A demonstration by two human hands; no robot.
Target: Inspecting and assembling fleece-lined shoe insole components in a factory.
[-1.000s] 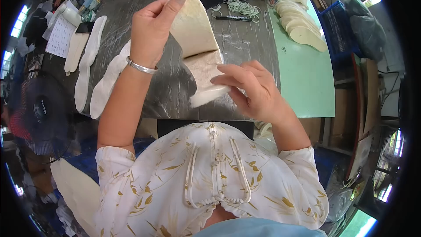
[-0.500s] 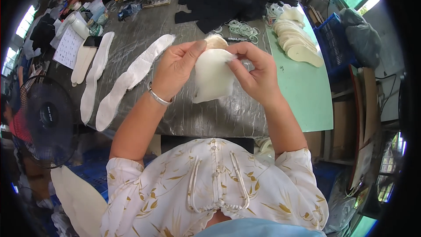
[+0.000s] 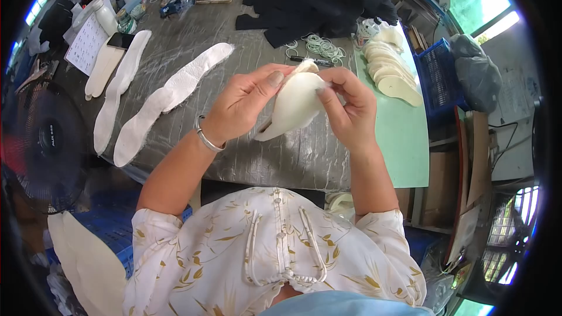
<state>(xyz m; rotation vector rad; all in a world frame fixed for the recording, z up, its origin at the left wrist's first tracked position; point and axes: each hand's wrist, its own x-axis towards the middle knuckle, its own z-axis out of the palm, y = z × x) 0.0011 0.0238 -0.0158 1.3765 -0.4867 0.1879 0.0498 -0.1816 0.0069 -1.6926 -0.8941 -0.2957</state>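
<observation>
While your left hand [image 3: 249, 102] and right hand [image 3: 349, 105] pinch the cream piece [image 3: 298, 100], edge handling appears underway. The next move likely calls for even pressure.

Your left grip [image 3: 246, 104] pinches the upper left edge of a cream, sole-shaped piece [image 3: 297, 104], and your right grip [image 3: 352, 105] pinches its right edge; the piece bends at the top, above the dark table [image 3: 275, 167]. To your left, two long white fuzzy strips [image 3: 161, 105] lie slanted and apart. Beyond them, a dark phone [image 3: 120, 41] overlaps the far end of a pale flat piece [image 3: 103, 71], near a sheet of paper [image 3: 85, 45]. Farther ahead, a black pen [image 3: 311, 61] lies just beside pale rubber bands [image 3: 323, 48], with black fabric [image 3: 295, 9] behind. On your right, fanned cream soles [image 3: 393, 73] lie on a green sheet [image 3: 404, 152].
</observation>
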